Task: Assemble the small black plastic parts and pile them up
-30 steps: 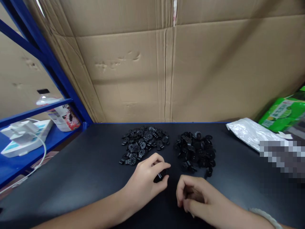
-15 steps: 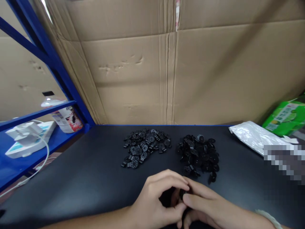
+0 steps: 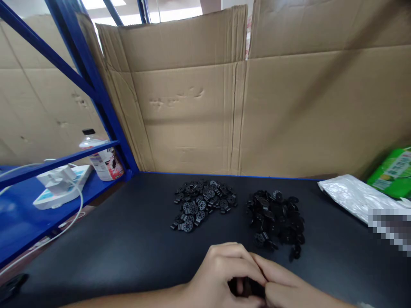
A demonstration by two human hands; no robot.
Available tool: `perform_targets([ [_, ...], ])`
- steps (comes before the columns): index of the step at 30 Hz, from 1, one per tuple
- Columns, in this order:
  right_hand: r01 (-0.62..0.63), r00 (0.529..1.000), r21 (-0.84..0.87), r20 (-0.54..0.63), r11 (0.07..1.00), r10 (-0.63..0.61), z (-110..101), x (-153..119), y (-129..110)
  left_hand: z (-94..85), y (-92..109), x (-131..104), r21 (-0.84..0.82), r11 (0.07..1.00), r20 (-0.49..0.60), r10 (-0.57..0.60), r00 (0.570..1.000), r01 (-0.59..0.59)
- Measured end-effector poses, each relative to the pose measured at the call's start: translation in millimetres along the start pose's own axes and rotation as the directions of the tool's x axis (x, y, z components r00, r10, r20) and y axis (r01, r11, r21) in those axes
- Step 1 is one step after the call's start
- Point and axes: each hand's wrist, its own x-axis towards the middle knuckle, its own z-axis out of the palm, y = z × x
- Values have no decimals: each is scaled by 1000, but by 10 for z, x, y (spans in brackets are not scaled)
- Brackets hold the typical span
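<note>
My left hand [image 3: 224, 271] and my right hand [image 3: 289, 284] meet low in the view, just right of the middle. Their fingers are bent together around a small black plastic part, which is almost wholly hidden between them. Beyond the hands, to the right, lies a pile of glossy black round parts [image 3: 272, 218]. A second pile, of black discs with holes and a short ribbed tab [image 3: 205, 199], spreads out left of it. Both piles rest on the black tabletop [image 3: 128, 239].
Cardboard [image 3: 192, 107] walls off the back. On the left, a blue shelf frame [image 3: 105, 115] holds a power strip [image 3: 61, 192] with a white cable and a labelled bottle [image 3: 105, 164]. Silvery plastic bag [image 3: 356, 196] and green pack [image 3: 391, 175] lie right. A dark object [image 3: 13, 286] sits near left.
The view has tilted up and shifted left, so things appear lower and further right. My hands have closed in tighter, and the black part between the fingertips is now mostly covered.
</note>
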Motion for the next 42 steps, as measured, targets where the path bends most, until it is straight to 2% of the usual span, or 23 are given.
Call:
perform_targets([
  [4, 32, 999, -134, 25, 991, -29, -39, -1, 16, 23, 29, 21, 75, 995, -14, 66, 998, -65],
  [7, 39, 999, -130, 23, 991, -37, -38, 15, 59, 18, 58, 35, 108, 990, -69, 104, 992, -96],
  [9, -9, 1000, -77, 29, 997, 11, -22, 11, 67, 3, 64, 44, 63, 998, -146, 28, 989, -19],
  [11, -48, 998, -62, 36, 997, 50, -12, -16, 38, -15, 53, 51, -65, 992, -221, -121, 968, 109],
  [12, -32, 999, -93, 23, 995, 35, -19, -39, 12, -24, 44, 53, -143, 976, -239, -193, 951, 162],
  [14, 71, 995, -263, -51, 962, -87, -73, -92, -44, -43, 21, 52, -259, 941, -239, -282, 929, 219],
  [16, 158, 958, -527, -124, 835, -260, -196, -135, -80, -70, -1, 48, -240, 942, -181, -282, 942, 236],
  [19, 121, 839, -845, -193, 521, -508, -471, -145, -75, -136, -32, 47, 76, 973, -21, -218, 976, 219],
  [21, 29, 750, -932, -219, 362, -624, -633, -125, -53, -191, -60, 58, 344, 920, 64, -222, 973, 187],
  [23, -39, 697, -958, -230, 285, -679, -707, -105, -31, -242, -92, 74, 542, 821, 91, -269, 959, 179],
  [24, -47, 688, -961, -230, 274, -688, -701, -102, -21, -261, -106, 82, 612, 770, 91, -296, 951, 181],
  [25, -38, 692, -960, -226, 278, -686, -670, -104, -10, -276, -118, 89, 667, 723, 86, -316, 945, 181],
  [27, 28, 728, -953, -188, 302, -659, -548, -125, 13, -290, -127, 98, 743, 651, 84, -324, 942, 158],
  [29, 119, 767, -937, -122, 328, -630, -399, -157, 38, -288, -116, 104, 784, 611, 91, -295, 951, 114],
  [31, 208, 780, -910, -67, 359, -622, -271, -190, 54, -282, -94, 110, 801, 594, 97, -253, 963, 75],
  [33, 287, 785, -868, -30, 406, -619, -183, -213, 52, -282, -76, 121, 809, 586, 101, -218, 971, 47],
  [35, 335, 814, -809, -10, 483, -581, -130, -222, 37, -295, -72, 134, 813, 582, 110, -194, 975, 23],
  [39, 306, 900, -711, 0, 633, -435, -66, -197, 30, -346, -110, 157, 780, 625, 113, -172, 979, 20],
  [42, 300, 926, -670, 35, 679, -375, -46, -165, 64, -384, -152, 178, 736, 673, 85, -197, 977, 72],
])
